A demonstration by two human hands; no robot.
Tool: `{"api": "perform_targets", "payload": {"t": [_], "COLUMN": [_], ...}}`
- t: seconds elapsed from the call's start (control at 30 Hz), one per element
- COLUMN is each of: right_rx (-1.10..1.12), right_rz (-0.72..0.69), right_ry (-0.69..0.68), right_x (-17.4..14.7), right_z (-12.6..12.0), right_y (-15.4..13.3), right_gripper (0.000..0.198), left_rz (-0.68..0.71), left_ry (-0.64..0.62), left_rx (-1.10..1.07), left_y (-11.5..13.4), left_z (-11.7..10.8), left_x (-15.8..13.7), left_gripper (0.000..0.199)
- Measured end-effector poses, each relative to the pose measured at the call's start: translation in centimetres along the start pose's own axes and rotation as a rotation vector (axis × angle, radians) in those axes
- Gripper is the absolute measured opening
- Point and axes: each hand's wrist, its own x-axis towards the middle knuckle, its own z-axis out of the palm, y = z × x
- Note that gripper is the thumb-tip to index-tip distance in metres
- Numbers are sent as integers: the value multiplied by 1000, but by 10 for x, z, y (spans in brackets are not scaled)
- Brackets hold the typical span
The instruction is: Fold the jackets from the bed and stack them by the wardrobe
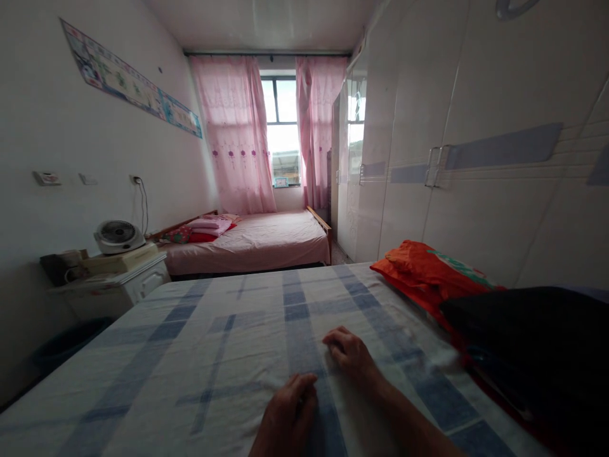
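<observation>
A bed sheet [223,355] with pale ground and blue stripes and blocks covers the bed in front of me. My left hand [289,409] is low in the middle of the view, over the sheet, its fingers loosely bent with a gap between thumb and fingers. Farther forward and to the right, my right hand [349,352] rests on or just above the sheet, back of the hand up and fingers slightly curled. I see nothing held in either hand. The undersides of both hands are hidden.
On the bed's right side lie an orange-red bag [419,273] and a black cloth item [528,330]. White wardrobes [499,209] line the right wall. A fan [118,235] stands on the left cabinet [147,276], above a dark tub [71,343]. Behind is a pink-covered bed [271,238].
</observation>
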Motion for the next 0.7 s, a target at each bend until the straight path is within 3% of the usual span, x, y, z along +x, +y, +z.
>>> {"api": "perform_targets", "payload": {"t": [0.2, 0.7], "right_rx": [-17, -27], "right_rz": [31, 5], "right_ry": [-28, -12], "right_x": [0, -3], "right_z": [-1, -3], "right_y": [-2, -6], "right_gripper": [25, 25], "left_rz": [-61, -63], "left_ry": [-42, -43], "left_rx": [-35, -31], "left_y": [16, 17], "left_z": [-8, -9], "left_x": [0, -1], "left_gripper": [26, 26]}}
